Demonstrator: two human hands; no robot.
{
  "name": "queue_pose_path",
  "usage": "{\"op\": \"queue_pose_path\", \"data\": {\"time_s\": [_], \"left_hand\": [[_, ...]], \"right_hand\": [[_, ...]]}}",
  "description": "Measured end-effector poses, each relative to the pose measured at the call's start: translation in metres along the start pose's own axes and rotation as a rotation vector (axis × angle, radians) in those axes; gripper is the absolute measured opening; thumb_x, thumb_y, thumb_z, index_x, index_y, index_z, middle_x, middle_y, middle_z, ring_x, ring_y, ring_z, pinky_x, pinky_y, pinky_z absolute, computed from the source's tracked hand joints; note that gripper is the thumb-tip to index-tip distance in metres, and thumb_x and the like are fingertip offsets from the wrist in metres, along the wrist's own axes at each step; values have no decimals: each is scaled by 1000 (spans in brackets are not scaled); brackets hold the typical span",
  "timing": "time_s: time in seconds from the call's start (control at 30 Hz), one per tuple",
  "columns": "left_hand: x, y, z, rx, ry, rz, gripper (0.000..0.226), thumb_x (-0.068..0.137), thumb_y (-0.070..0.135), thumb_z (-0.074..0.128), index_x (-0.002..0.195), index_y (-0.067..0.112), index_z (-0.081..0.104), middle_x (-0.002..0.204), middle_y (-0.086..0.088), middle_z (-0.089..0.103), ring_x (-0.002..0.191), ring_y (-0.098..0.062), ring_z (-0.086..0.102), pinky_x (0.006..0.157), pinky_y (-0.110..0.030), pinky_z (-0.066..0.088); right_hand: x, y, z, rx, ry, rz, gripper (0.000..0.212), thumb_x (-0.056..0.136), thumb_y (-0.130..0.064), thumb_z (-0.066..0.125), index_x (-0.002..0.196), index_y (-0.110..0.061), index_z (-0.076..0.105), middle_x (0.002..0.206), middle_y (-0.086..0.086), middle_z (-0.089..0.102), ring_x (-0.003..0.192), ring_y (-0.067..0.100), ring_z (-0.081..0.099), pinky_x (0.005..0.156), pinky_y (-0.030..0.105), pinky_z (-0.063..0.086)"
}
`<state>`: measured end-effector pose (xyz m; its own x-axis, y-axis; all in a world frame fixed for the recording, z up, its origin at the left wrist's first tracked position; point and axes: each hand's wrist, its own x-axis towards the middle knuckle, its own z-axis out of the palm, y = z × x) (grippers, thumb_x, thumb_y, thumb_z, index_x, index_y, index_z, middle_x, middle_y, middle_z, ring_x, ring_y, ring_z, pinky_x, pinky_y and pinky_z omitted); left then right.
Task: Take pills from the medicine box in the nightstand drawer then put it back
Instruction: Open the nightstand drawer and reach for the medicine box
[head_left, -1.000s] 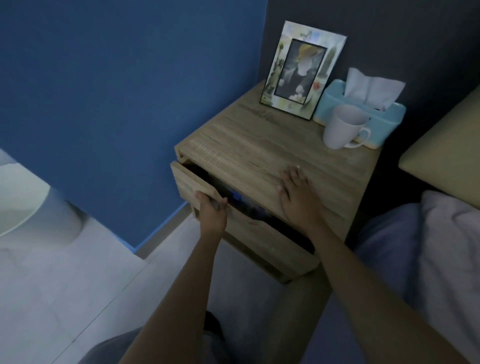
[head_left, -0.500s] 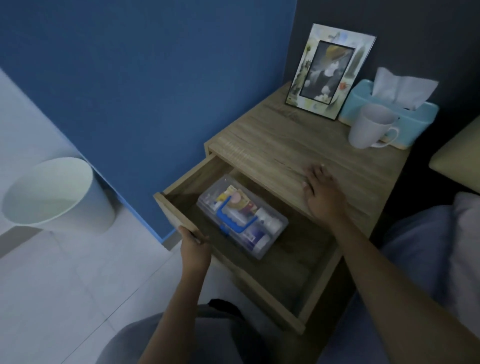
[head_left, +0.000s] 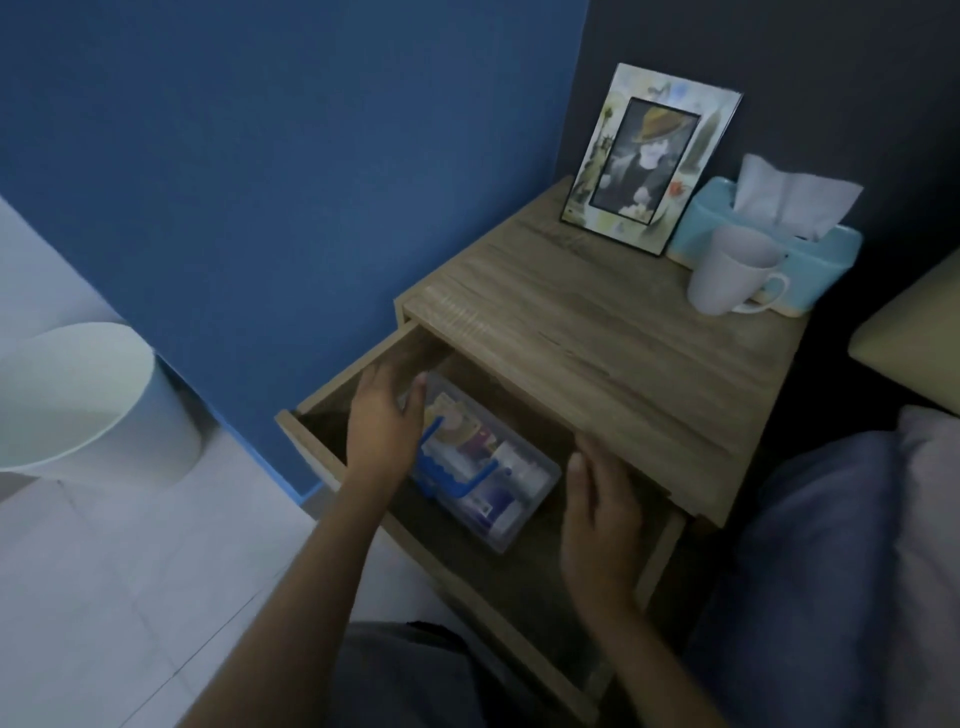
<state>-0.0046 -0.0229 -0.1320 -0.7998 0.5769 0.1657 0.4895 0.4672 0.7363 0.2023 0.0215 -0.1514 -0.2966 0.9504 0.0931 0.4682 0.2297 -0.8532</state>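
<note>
The wooden nightstand (head_left: 597, 332) has its top drawer (head_left: 311, 447) pulled wide out. Inside lies a clear plastic medicine box (head_left: 498, 478) with a blue handle and several bottles and packets showing through the lid. My left hand (head_left: 384, 421) is inside the drawer at the box's left end, fingers spread, covering that end; whether it touches the box I cannot tell. My right hand (head_left: 602, 514) hovers open over the drawer just right of the box, holding nothing.
On the nightstand top stand a picture frame (head_left: 649, 161), a blue tissue box (head_left: 810, 260) and a white mug (head_left: 727, 270). A white bin (head_left: 88, 400) sits on the tiled floor at left by the blue wall. Bedding (head_left: 857, 545) lies at right.
The drawer went from nearly closed to fully out. My left hand left the drawer front and reached in beside the box. My right hand came off the nightstand top down over the drawer.
</note>
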Motion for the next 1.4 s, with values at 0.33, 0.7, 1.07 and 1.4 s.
{"op": "queue_pose_path", "data": {"time_s": [0.33,0.7,1.07,1.4], "left_hand": [[54,-52,32,57,-551,-375,48,93,56,36,90,13,58,87,-9,62,84,-23,60,85,-42,48],[67,-20,-34,131,-502,-240,66,93,58,32,74,1,61,74,-12,61,63,-19,52,58,-27,36],[97,98,-90,216,-234,-57,54,94,54,32,74,8,52,95,-17,63,96,-37,58,71,-33,34],[119,124,37,78,-267,-247,56,97,42,38,112,-8,60,122,-24,61,113,-37,56,87,-34,41]], "right_hand": [[2,2,74,491,-79,898,45,99,-43,39,134,-16,51,121,11,65,107,25,65,93,45,53],[2,-78,42,415,-152,1009,46,97,-48,41,135,-24,50,118,10,65,105,27,66,97,51,49],[83,-138,-66,476,-241,614,35,96,-47,44,98,-21,67,84,5,77,66,18,75,53,29,56],[246,-64,-63,48,-236,447,56,99,-53,33,102,-8,67,121,20,67,111,33,64,105,43,44]]}}
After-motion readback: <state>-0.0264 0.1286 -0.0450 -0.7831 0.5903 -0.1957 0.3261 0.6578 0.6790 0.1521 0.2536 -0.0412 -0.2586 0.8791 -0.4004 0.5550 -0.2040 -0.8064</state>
